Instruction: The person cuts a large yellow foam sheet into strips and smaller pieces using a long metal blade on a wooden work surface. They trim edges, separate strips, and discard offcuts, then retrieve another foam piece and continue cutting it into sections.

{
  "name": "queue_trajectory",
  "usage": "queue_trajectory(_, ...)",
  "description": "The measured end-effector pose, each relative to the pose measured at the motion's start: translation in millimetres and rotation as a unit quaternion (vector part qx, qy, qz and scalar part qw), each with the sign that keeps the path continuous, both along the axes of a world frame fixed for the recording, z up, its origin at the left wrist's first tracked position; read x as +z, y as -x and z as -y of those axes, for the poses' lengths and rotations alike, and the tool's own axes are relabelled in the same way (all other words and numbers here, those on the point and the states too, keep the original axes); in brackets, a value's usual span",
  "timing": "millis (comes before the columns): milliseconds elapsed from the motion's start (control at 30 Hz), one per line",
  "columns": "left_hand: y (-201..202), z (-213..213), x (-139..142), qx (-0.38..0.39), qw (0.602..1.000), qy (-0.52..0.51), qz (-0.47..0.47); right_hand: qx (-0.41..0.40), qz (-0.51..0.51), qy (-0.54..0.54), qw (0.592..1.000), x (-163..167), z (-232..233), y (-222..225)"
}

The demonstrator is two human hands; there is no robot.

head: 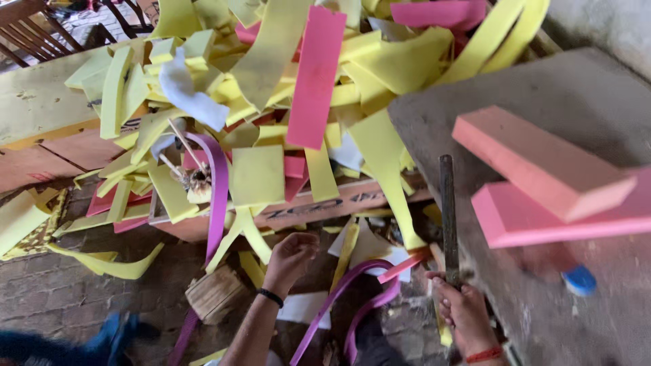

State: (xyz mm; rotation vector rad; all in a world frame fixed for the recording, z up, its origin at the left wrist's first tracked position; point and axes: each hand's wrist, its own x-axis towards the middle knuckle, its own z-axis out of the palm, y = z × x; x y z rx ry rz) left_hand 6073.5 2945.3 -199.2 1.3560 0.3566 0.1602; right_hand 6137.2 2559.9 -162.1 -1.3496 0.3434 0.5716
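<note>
My left hand (pixel 291 254), a black band on its wrist, reaches down toward the floor with fingers curled, just under a hanging yellow foam strip (pixel 245 227); whether it grips anything I cannot tell. My right hand (pixel 461 305), a red thread on its wrist, is closed around the lower end of a dark metal rod or blade (pixel 447 217) that stands against the edge of a grey stone slab (pixel 542 88). Two thick pink foam blocks (pixel 542 163) lie stacked on the slab.
A big heap of yellow and pink foam offcuts (pixel 271 88) spills over a cardboard box (pixel 325 203). Purple strips (pixel 217 196) hang and curl to the brick floor. A wooden block (pixel 215 293) sits near my left arm. A blue cap (pixel 580 280) lies on the slab.
</note>
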Motion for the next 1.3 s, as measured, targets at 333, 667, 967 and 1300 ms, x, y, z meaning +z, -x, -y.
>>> queue_trajectory(333,-88,-95,25,0.122,0.991,-0.024,-0.049,0.056,0.019,0.019,0.998,26,-86,-198)
queue_trajectory(667,-215,-149,6,0.11,0.98,0.025,-0.164,0.037,0.012,-0.021,0.999,27,-152,-300)
queue_trajectory(967,-451,-204,-89,-0.14,0.974,-0.073,-0.16,-0.153,-0.024,-0.006,0.988,-7,-215,-385)
queue_trajectory(1300,-643,-138,-168,-0.279,0.91,-0.241,-0.189,-0.23,-0.104,0.098,0.963,-31,-236,-373)
